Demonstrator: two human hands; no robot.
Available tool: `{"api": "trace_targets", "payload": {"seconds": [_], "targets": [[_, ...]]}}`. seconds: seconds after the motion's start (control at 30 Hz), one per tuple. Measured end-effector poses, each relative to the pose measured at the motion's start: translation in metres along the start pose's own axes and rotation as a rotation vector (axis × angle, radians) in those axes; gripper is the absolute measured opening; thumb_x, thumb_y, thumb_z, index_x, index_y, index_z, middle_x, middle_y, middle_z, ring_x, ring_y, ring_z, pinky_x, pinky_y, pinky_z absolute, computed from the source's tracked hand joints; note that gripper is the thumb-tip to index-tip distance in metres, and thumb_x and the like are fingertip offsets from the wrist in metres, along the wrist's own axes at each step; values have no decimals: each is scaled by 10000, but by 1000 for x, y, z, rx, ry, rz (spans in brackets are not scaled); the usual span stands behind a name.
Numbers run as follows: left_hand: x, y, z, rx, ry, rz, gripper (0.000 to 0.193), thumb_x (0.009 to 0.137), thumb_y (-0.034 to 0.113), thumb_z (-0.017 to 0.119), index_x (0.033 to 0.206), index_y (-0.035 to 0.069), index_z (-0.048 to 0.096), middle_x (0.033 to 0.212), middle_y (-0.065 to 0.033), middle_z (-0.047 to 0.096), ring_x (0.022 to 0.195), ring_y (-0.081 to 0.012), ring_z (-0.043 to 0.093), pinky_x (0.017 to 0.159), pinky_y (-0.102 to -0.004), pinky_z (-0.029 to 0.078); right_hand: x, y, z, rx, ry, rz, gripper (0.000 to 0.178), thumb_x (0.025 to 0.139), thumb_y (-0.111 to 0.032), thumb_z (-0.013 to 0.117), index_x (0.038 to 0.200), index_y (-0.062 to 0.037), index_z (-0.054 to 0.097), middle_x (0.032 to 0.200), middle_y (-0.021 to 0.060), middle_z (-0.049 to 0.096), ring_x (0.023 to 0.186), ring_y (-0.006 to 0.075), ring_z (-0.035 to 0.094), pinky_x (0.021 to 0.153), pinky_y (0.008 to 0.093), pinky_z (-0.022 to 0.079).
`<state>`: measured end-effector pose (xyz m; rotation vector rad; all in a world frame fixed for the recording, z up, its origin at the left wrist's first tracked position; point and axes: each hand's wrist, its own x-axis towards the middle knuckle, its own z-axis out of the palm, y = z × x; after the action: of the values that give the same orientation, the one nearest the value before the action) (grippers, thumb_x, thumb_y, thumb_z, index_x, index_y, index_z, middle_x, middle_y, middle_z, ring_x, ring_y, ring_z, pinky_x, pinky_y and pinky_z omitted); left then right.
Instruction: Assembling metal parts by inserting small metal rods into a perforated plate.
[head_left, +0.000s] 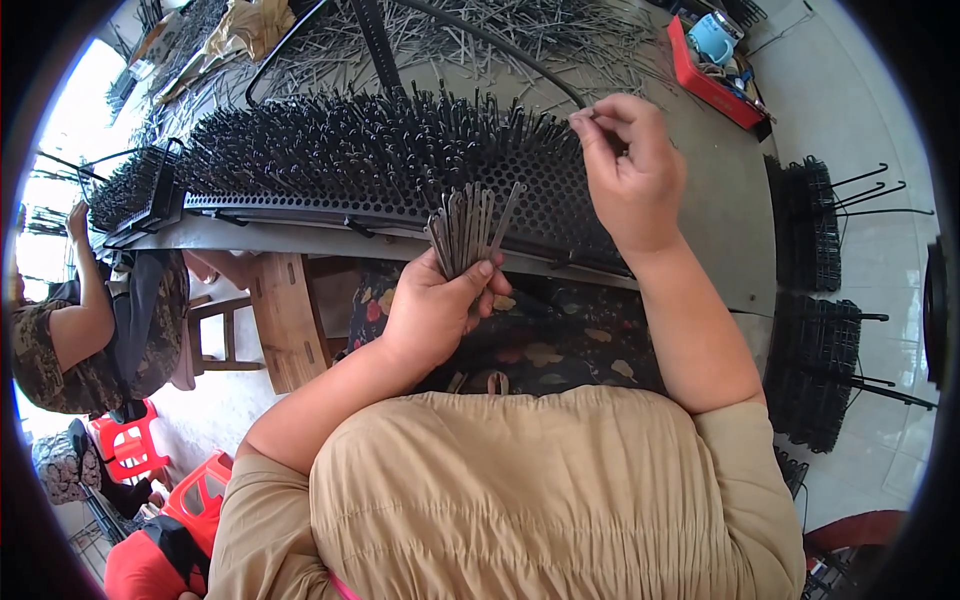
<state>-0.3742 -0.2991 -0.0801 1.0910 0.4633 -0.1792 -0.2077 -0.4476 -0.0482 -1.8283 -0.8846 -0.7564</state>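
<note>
My left hand [437, 308] is closed around a fanned bundle of thin grey metal strips [462, 225], their upper ends narrow and some of them notched or hooked. One strip leans out to the right of the bundle. My right hand [635, 165] is raised over the right end of a black perforated rack [560, 205], thumb and forefinger pinched together beside a dark curved rod [520, 68]. Whatever the pinch holds is too small to make out. Many upright dark metal pieces [330, 150] fill the rack's holes, while bare holes show at its right end.
Loose metal strips [560, 35] lie heaped on the far table. A red tray [705, 85] with a blue mug [712, 38] stands at the far right. Black loaded racks [815, 370] sit on the floor at right. Left are a wooden stool [285, 320] and another person's arm [85, 310].
</note>
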Motion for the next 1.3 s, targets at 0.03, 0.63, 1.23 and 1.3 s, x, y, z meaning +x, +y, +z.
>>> {"api": "trace_targets", "payload": {"seconds": [0.03,0.63,1.23,1.3], "targets": [[0,1,1,5,-7,3,101,968,89,541,1036,26,580,809,-49,652,591,-58,537,438,-192,381,-1,2,2,-16,-19,8,193,839,14,694,984,-15,571,801,70,681,685,119,644,617,228,500],[0,0,-1,-21,16,-4,81,963,70,544,1002,21,595,771,-34,643,561,-51,504,440,-184,376,3,-3,9,-318,-210,-169,173,776,-49,719,946,-85,716,1018,50,712,1033,273,609,862,360,459],[0,0,-1,3,-37,8,127,979,92,521,1056,19,589,850,-71,676,609,-75,569,439,-190,378,-3,-2,-14,259,-60,457,281,863,14,661,1090,-2,496,864,102,698,762,117,656,645,197,489],[1,0,-1,26,-17,-7,126,979,93,520,1056,20,588,850,-70,676,609,-74,569,441,-192,377,-6,2,-11,31,15,172,253,854,76,662,1042,5,508,875,103,692,794,108,655,706,220,514]]}}
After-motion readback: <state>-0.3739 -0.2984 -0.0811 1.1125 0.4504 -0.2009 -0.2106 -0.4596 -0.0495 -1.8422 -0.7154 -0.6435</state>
